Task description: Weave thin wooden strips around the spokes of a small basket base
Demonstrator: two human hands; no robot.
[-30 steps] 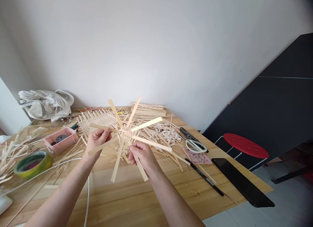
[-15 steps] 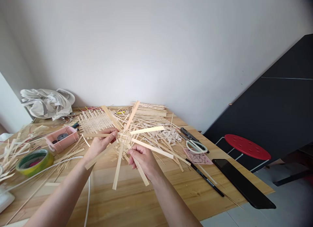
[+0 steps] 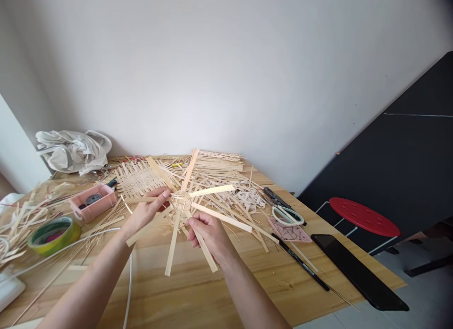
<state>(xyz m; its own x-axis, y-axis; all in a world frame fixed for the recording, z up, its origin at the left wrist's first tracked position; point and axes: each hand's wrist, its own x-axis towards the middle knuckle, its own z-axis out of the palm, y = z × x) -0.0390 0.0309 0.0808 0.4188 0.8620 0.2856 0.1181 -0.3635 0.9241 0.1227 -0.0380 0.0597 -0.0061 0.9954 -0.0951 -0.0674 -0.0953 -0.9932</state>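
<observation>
Above the table I hold a star-shaped bamboo weaving (image 3: 181,202), with several flat strips fanning out from a small round woven centre. My left hand (image 3: 150,208) pinches it at the left side of the centre, thumb on top. At the lower right, my right hand (image 3: 205,232) grips the base of one strip between thumb and fingers. Part of each hand's fingers is hidden behind the strips. Behind the weaving lies a heap of loose bamboo strips (image 3: 244,197), and to its left a flat woven mat (image 3: 139,179).
On the left are a pink box (image 3: 94,208), a roll of tape (image 3: 54,235) and a white cable (image 3: 130,282). To the right lie scissors (image 3: 288,215), a black pen (image 3: 304,265) and a black phone (image 3: 357,272). A red stool (image 3: 364,216) stands past the table edge.
The weaving is tilted slightly, its round centre facing me a little more. Both hands keep their grip. The whole view has shifted slightly, with the table things appearing further right and lower.
</observation>
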